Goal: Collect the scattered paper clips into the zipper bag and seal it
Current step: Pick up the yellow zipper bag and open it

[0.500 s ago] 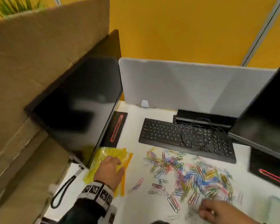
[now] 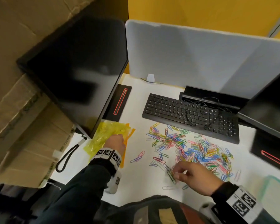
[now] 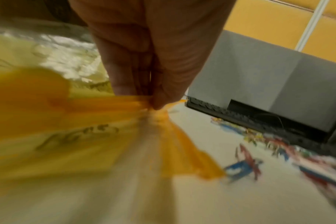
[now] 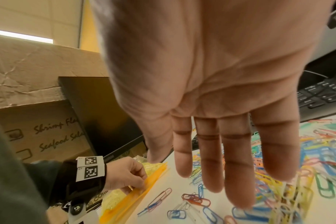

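Observation:
A yellow zipper bag (image 2: 102, 135) with an orange zip strip lies at the desk's left, partly under the left monitor, with some clips inside. My left hand (image 2: 116, 142) pinches its orange edge (image 3: 182, 144) between thumb and fingers (image 3: 123, 84); the same grip shows in the right wrist view (image 4: 128, 174). Coloured paper clips (image 2: 192, 151) lie scattered mid-desk in front of the keyboard. My right hand (image 2: 184, 172) hovers over the near clips, palm down and holding nothing, with its fingers (image 4: 211, 166) nearly straight.
A black keyboard (image 2: 189, 113) lies behind the clips, with a grey divider (image 2: 192, 57) beyond it. Dark monitors stand left (image 2: 74, 75) and right (image 2: 271, 101). Cardboard boxes (image 2: 23, 126) fill the left side. A teal-rimmed container (image 2: 275, 191) sits at the near right, and a black cord loop (image 2: 65, 159) near the bag.
My right hand has come further in over the near clips. My left hand, which lay on the bag, now pinches its orange edge.

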Available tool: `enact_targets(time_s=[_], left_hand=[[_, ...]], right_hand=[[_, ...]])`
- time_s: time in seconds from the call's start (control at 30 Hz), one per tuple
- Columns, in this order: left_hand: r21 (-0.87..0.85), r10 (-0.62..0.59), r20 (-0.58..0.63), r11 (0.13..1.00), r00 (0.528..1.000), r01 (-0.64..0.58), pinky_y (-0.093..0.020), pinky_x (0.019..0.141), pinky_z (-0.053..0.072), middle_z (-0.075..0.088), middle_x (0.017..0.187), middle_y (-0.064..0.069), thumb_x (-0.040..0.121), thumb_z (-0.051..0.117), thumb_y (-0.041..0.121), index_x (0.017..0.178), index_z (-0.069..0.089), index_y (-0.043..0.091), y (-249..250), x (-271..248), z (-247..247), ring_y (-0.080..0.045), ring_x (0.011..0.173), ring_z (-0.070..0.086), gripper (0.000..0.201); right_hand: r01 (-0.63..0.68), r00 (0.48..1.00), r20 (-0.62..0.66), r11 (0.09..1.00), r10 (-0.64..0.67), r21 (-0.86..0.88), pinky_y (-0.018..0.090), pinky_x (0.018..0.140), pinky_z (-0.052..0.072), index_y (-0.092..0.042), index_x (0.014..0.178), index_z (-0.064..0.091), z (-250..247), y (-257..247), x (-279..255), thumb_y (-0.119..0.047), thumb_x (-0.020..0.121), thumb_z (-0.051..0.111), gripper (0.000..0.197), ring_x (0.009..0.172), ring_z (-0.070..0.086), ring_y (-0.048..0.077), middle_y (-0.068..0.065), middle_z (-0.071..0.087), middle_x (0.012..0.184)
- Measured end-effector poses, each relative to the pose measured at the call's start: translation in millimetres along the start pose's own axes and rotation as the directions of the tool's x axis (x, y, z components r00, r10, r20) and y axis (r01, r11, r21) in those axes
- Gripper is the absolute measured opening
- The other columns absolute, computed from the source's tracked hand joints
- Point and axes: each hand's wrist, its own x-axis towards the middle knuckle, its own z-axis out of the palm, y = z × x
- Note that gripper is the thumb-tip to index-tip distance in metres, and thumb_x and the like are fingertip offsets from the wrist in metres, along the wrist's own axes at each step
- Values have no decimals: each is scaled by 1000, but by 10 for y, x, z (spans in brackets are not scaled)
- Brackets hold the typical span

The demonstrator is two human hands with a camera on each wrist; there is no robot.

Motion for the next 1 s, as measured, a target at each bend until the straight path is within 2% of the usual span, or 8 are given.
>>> enact_targets(time_s=[0.1, 0.2, 0.33, 0.4, 0.63, 0.87, 0.93, 1.0], left_hand=[[-160, 41, -117, 985, 992, -60, -27, 65, 42, 65, 81, -10, 83, 53, 13, 76, 59, 13, 108, -93, -173, -27, 79, 58, 8], [-417, 100, -191, 892, 977, -173, -22, 62, 40, 54, 62, 3, 76, 67, 14, 70, 59, 18, 415, -277, -393, -15, 63, 52, 11], [-749, 249, -27, 637, 968, -184, -28, 56, 48, 54, 59, -5, 69, 74, 6, 65, 61, 16, 865, -522, -462, -20, 56, 52, 17], [-822, 282, 21, 552, 959, -145, -25, 54, 54, 58, 65, -8, 71, 73, 4, 69, 63, 13, 958, -567, -455, -19, 60, 58, 13], [-882, 361, 98, 463, 927, -87, -19, 58, 57, 65, 69, -6, 71, 71, 0, 74, 67, 15, 1000, -560, -431, -9, 58, 64, 16], [-866, 394, 93, 485, 915, -121, -15, 49, 50, 59, 60, -1, 73, 69, -2, 71, 62, 14, 1072, -565, -422, -1, 47, 57, 17], [-737, 379, -12, 622, 926, -264, -15, 49, 44, 52, 56, 4, 72, 67, 2, 70, 58, 14, 1103, -575, -428, -4, 44, 49, 16], [-492, 377, -184, 764, 908, -417, -13, 49, 35, 50, 64, 4, 71, 61, 4, 72, 53, 17, 1111, -549, -492, -8, 47, 43, 15]], right_hand=[[7, 998, -59, 998, -4, 59, 29, 79, 51, -32, 87, 63, -148, -95, 23, -29, 89, 58, 6, 83, 62, 6, -11, 67, 90], [67, 985, -168, 969, -27, 238, 27, 75, 53, -29, 87, 62, -361, -345, 108, -24, 90, 57, 8, 76, 66, 11, -6, 69, 89], [143, 970, -243, 768, 17, 624, 24, 65, 54, -19, 89, 63, -519, -724, 272, -18, 90, 58, 5, 64, 66, 16, 7, 69, 87], [157, 965, -258, 708, 37, 689, 28, 62, 55, -14, 87, 62, -537, -823, 314, -17, 90, 58, 6, 58, 63, 14, 5, 67, 77], [150, 966, -253, 664, 60, 733, 23, 49, 54, -6, 86, 61, -540, -774, 325, -9, 92, 53, 11, 46, 61, 11, 6, 61, 61], [152, 963, -260, 648, 74, 746, 20, 48, 54, -8, 77, 62, -573, -706, 310, -4, 90, 55, 16, 43, 58, 8, 3, 61, 56], [162, 943, -318, 707, 93, 688, 23, 47, 53, -11, 73, 61, -541, -675, 340, 2, 89, 51, 23, 43, 57, 11, 0, 62, 53], [122, 884, -449, 862, 131, 492, 27, 49, 52, -15, 77, 58, -521, -602, 391, 3, 87, 47, 23, 46, 59, 17, 0, 63, 55]])
